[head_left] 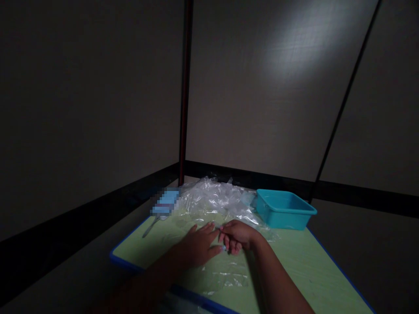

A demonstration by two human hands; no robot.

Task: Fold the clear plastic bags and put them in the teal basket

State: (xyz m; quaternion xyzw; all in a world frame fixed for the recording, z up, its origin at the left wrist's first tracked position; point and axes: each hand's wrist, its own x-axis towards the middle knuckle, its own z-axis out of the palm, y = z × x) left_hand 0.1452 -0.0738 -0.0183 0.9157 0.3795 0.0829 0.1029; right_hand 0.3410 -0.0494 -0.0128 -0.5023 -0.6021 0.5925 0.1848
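A thin clear plastic bag point(232, 279) lies flat near the front of the table, its glints showing below my hands. My left hand point(200, 245) rests palm down over its upper part, fingers stretched out and thumb apart. Close against those fingertips, my right hand point(238, 236) is closed, thumb and forefinger pinching what looks like an edge of the plastic. The other right fingers are curled in. Just beyond both hands spreads a heap of crumpled clear plastic bags point(212, 198).
A turquoise plastic basin point(284, 213) stands at the back right of the pale green table point(304, 266), which has a blue edge. At the back left lies a blurred-out phone-like object point(166, 203) with a thin grey strip beside it. Dark-trimmed wall panels point(262, 109) close in behind.
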